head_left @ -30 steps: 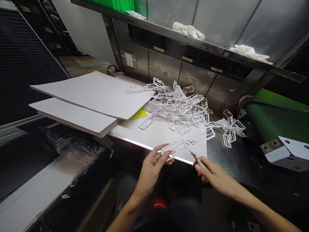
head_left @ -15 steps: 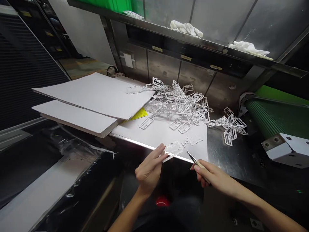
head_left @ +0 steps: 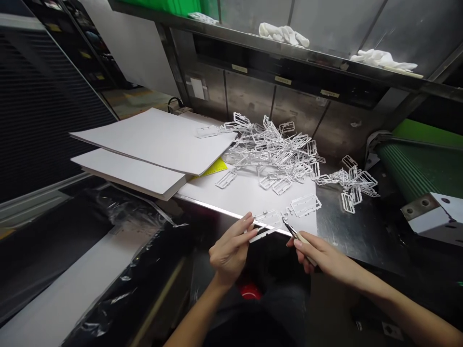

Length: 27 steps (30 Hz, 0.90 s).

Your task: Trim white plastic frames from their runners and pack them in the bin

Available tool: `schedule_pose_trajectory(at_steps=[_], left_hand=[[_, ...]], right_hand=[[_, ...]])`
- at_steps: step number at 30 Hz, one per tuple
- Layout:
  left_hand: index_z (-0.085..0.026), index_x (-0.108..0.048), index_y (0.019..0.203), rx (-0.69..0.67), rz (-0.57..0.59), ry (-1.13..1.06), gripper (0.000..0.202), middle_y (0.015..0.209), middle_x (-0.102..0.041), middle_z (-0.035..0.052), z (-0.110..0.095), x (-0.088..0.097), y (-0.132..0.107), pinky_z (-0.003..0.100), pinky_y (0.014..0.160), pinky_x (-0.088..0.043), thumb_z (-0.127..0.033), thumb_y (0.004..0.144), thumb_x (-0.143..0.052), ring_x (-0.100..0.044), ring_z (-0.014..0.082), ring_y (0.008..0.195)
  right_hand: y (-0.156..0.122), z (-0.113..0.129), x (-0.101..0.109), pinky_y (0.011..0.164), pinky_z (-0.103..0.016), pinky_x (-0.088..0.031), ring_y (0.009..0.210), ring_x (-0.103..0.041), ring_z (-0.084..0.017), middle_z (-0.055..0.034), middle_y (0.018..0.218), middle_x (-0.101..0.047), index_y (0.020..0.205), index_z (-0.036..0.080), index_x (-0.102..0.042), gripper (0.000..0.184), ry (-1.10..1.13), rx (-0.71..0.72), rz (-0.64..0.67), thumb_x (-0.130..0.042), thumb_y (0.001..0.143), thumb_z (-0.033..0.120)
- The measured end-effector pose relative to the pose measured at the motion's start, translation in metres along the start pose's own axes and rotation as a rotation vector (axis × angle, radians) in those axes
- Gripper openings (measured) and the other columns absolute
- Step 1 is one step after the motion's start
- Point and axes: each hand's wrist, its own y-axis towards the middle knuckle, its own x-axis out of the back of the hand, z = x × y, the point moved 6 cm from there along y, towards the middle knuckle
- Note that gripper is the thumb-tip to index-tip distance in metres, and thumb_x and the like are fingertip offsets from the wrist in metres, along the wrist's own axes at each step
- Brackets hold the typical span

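Observation:
My left hand (head_left: 233, 246) pinches one end of a white plastic frame part (head_left: 269, 219) over the table's front edge. A thin curly link joins it to a second white frame (head_left: 306, 205), which extends to the right above the white sheet. My right hand (head_left: 314, 251) is closed round the pale handles of a small pair of nippers (head_left: 293, 232). Their metal tip is at the link between the two frames; whether the jaws touch it is too small to tell. Behind both hands lies a tangled heap of similar white frames (head_left: 282, 147).
Large white boards (head_left: 152, 137) are stacked at left, with a yellow ruler-like piece (head_left: 216, 166) under them. A smaller pile of frames (head_left: 352, 183) lies right. White gloves (head_left: 284, 34) rest on the shelf above. A green conveyor belt (head_left: 415, 168) stands at the right.
The nippers have come closer to the linked frames, their tip now at the joint. The second frame has turned to show its broad face. The whole view has shifted slightly.

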Motion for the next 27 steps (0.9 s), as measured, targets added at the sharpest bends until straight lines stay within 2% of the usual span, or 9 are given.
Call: schedule_pose_trajectory(at_steps=[7, 12, 17, 22, 27], left_hand=[[-0.023, -0.081, 0.108, 0.073, 0.0, -0.067, 0.051, 0.129, -0.077, 0.0008, 0.005, 0.0, -0.004, 0.035, 0.096, -0.069, 0.019, 0.083, -0.066, -0.076, 0.0233, 0.117], [-0.025, -0.081, 0.111, 0.094, 0.044, -0.136, 0.054, 0.13, -0.077, -0.0004, 0.007, -0.004, -0.004, 0.034, 0.098, -0.068, 0.018, 0.084, -0.064, -0.075, 0.0226, 0.119], [-0.025, -0.081, 0.11, 0.126, 0.087, -0.185, 0.05, 0.125, -0.079, 0.0002, 0.014, -0.008, -0.004, 0.038, 0.102, -0.066, 0.016, 0.088, -0.061, -0.075, 0.0234, 0.119], [-0.024, -0.08, 0.109, 0.122, 0.157, -0.122, 0.043, 0.12, -0.08, 0.0029, 0.021, -0.02, -0.006, 0.038, 0.104, -0.065, 0.01, 0.092, -0.061, -0.076, 0.023, 0.118], [-0.025, -0.08, 0.114, 0.083, 0.206, -0.043, 0.041, 0.122, -0.08, 0.0039, 0.034, -0.026, -0.013, 0.039, 0.105, -0.065, 0.006, 0.093, -0.062, -0.076, 0.0225, 0.118]], right_hand=[[-0.001, -0.003, -0.002, 0.069, -0.032, -0.045, 0.073, -0.059, -0.019, -0.0015, 0.085, -0.057, 0.097, 0.02, -0.054, 0.069, -0.01, 0.009, 0.016, -0.052, 0.094, 0.089], [-0.003, -0.006, -0.001, 0.065, -0.031, -0.044, 0.069, -0.057, -0.017, -0.0006, 0.083, -0.057, 0.095, 0.02, -0.054, 0.069, -0.005, 0.026, -0.002, -0.05, 0.095, 0.089], [-0.004, -0.015, 0.003, 0.057, -0.028, -0.038, 0.06, -0.048, -0.015, 0.0037, 0.07, -0.048, 0.098, 0.021, -0.057, 0.065, -0.056, 0.059, -0.052, -0.044, 0.102, 0.084], [0.006, -0.028, 0.012, 0.052, -0.025, -0.026, 0.057, -0.034, -0.013, 0.0051, 0.067, -0.038, 0.091, 0.022, -0.054, 0.062, -0.071, 0.097, -0.102, -0.041, 0.105, 0.081], [0.02, -0.035, 0.022, 0.056, -0.028, -0.031, 0.059, -0.039, -0.016, 0.0029, 0.067, -0.043, 0.082, 0.023, -0.05, 0.062, -0.227, 0.13, -0.212, -0.034, 0.106, 0.077]])
